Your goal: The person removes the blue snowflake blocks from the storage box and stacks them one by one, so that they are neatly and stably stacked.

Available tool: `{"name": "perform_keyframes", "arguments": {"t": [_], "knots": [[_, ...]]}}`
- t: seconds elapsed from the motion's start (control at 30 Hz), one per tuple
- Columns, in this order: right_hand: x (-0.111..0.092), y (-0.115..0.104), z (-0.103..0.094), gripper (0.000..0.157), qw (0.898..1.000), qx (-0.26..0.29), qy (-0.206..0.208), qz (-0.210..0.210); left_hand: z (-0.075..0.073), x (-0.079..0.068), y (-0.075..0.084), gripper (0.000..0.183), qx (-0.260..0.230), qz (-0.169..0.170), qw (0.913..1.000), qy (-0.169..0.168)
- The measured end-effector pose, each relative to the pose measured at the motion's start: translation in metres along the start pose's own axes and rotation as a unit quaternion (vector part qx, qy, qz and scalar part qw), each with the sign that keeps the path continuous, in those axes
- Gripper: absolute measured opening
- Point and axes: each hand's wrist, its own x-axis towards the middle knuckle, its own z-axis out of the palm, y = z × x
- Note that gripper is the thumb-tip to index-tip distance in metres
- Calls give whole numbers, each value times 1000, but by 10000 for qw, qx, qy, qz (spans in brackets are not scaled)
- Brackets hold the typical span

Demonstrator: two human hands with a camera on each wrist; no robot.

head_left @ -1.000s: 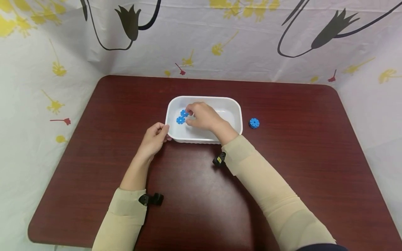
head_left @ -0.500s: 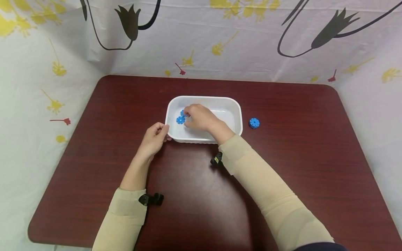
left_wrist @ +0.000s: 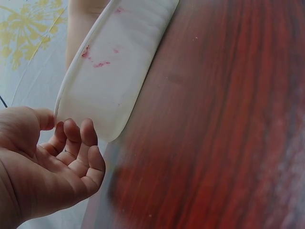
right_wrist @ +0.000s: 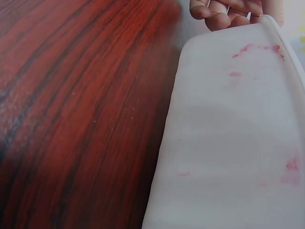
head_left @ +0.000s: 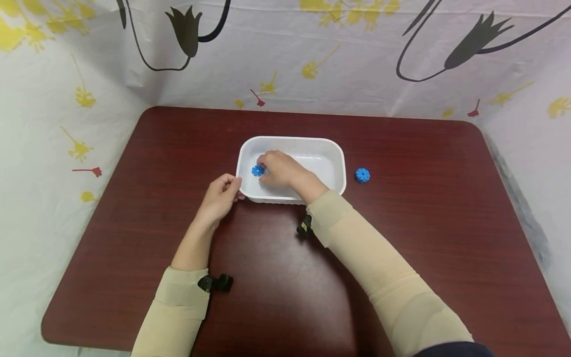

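A white plastic tray (head_left: 323, 171) sits mid-table in the head view. My left hand (head_left: 220, 196) grips its near left corner; in the left wrist view the thumb is at the rim and the curled fingers (left_wrist: 88, 133) are against the outer wall. My right hand (head_left: 283, 171) reaches into the tray from the right, fingers bent, its thumb and index fingertips right at a blue notched disc (head_left: 257, 170). Whether it pinches a disc I cannot tell. In the right wrist view the tray's wall (right_wrist: 228, 124) hides that hand.
A small stack of blue notched discs (head_left: 362, 175) stands on the dark red wooden table (head_left: 424, 198), right of the tray. Behind the table hangs a pale sheet (head_left: 348, 89) with printed flowers. Each sleeve carries a black wrist camera (head_left: 220, 282).
My right hand has moved left and slightly nearer inside the tray. Of the two discs seen before, the farther one is now out of sight at the hand. My left hand stays put.
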Motion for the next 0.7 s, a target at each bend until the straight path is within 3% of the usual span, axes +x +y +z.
{"name": "perform_keyframes", "arguments": {"t": [0.4, 0.7], "knots": [[3, -3, 0, 25, 9999, -114, -54, 92, 1, 0, -1, 30, -21, 47, 10000, 7], [10, -6, 3, 23, 9978, -654, -93, 105, 0, 1, -1, 29, -74, 18, 10000, -5]]}}
